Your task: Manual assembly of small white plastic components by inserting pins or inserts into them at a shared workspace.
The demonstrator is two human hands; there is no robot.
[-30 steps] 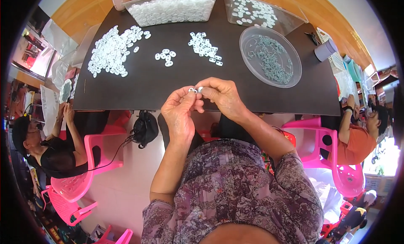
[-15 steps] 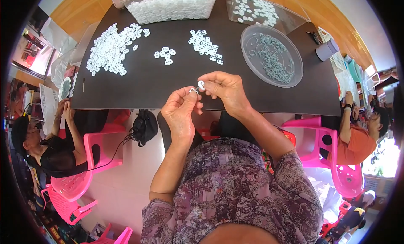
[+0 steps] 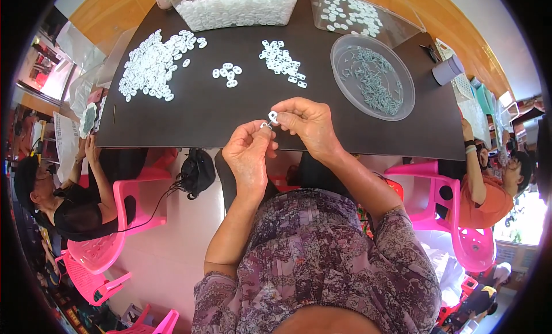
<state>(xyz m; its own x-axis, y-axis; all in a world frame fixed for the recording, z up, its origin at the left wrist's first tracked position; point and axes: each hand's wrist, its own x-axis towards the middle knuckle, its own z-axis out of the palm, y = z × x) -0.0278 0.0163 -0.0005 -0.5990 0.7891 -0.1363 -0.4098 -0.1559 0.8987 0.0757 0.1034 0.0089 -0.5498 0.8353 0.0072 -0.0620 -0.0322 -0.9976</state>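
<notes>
My left hand (image 3: 248, 153) and my right hand (image 3: 307, 124) meet over the near edge of a dark table (image 3: 201, 112). My right thumb and forefinger pinch a small white plastic ring piece (image 3: 273, 116). My left fingertips pinch a small metal part (image 3: 265, 125) just below and left of it, touching it. Loose white ring pieces lie in a big heap (image 3: 152, 63), a small cluster (image 3: 227, 74) and a middle cluster (image 3: 280, 59) farther out on the table.
A round clear dish (image 3: 372, 78) of small grey metal parts sits at right. Two clear tubs (image 3: 236, 9) (image 3: 353, 16) with white pieces stand at the far edge. People sit on pink chairs at left (image 3: 63, 201) and right (image 3: 489, 190). A black bag (image 3: 196, 172) lies below the table.
My right hand has lifted the white piece slightly up and away from my left fingers, then held it there. The person at right has raised an arm.
</notes>
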